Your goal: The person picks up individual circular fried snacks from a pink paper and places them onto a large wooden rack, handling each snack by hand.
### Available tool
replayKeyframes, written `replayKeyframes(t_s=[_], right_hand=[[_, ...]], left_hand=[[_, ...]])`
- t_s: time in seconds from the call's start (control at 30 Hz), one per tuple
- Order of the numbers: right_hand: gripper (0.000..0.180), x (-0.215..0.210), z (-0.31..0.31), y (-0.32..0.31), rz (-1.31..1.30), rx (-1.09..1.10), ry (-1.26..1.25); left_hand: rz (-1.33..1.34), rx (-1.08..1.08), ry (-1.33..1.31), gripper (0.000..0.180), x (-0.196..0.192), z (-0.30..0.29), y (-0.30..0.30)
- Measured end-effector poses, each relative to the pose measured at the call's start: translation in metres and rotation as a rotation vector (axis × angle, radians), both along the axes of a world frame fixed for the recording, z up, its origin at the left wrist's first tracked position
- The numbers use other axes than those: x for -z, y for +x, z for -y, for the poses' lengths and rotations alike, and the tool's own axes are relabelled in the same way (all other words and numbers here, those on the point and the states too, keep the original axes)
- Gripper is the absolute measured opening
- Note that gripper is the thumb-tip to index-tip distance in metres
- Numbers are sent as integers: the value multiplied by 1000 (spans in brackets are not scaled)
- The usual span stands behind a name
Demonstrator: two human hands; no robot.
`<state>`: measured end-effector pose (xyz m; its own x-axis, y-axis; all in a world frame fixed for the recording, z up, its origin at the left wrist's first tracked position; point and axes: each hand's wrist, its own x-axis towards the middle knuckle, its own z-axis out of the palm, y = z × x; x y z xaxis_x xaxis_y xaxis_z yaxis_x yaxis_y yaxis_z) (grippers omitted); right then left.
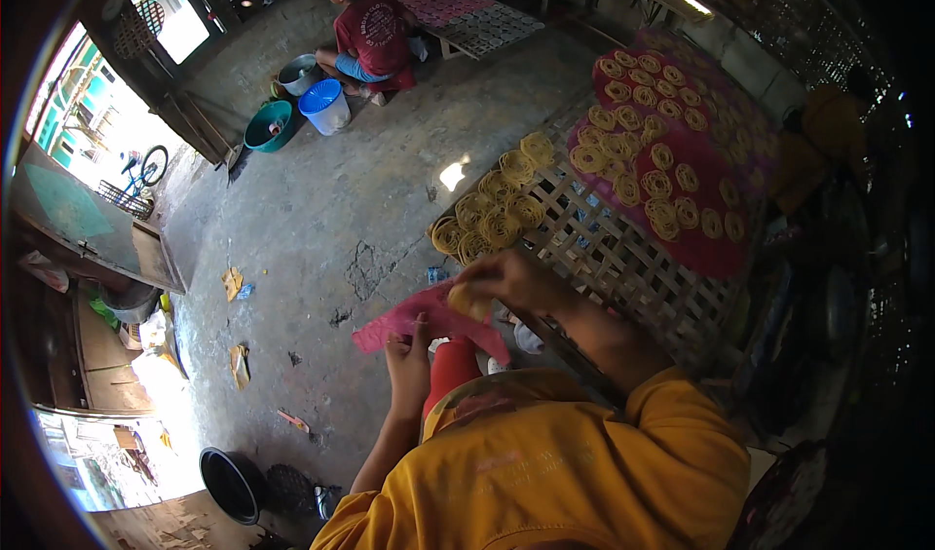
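Observation:
My left hand (409, 355) is closed on a thin pink sheet (394, 321) that droops in front of my red-clad leg. Over the sheet's right end, my right hand (511, 282) pinches a pale yellow coil (467, 302), which is partly hidden by the fingers and looks like the strand coils nearby. Just beyond that hand, several yellow strand coils (502, 224) lie close together on the corner of a woven bamboo rack (633, 263). Further right on the rack, pink-red sheets (696, 243) carry rows of similar coils (662, 185).
A person in a dark red shirt (375, 38) squats at the back, beside a blue bucket (324, 105), a green basin (270, 126) and a metal pot (297, 73). Another woven rack (482, 26) stands behind. A black basin (232, 485) sits at lower left on the concrete floor (321, 219).

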<state>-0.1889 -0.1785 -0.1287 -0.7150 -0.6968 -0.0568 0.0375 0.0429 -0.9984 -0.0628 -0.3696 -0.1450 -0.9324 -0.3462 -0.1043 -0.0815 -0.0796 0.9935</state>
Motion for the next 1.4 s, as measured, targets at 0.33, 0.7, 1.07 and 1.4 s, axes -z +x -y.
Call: replayKeyframes(t_s=[0.33, 0.7, 1.07, 1.4], right_hand=[[34, 40, -112, -137, 111, 720, -47], [34, 55, -142, -171, -760, 849, 962], [20, 49, -196, -203, -658, 644, 755], [30, 64, -155, -201, 211, 740, 66]], left_hand=[[-15, -137, 164, 17, 29, 52, 0], [647, -551, 262, 36, 287, 203, 144], [981, -839, 513, 24, 330, 209, 276], [729, -719, 379, 28, 313, 219, 158]])
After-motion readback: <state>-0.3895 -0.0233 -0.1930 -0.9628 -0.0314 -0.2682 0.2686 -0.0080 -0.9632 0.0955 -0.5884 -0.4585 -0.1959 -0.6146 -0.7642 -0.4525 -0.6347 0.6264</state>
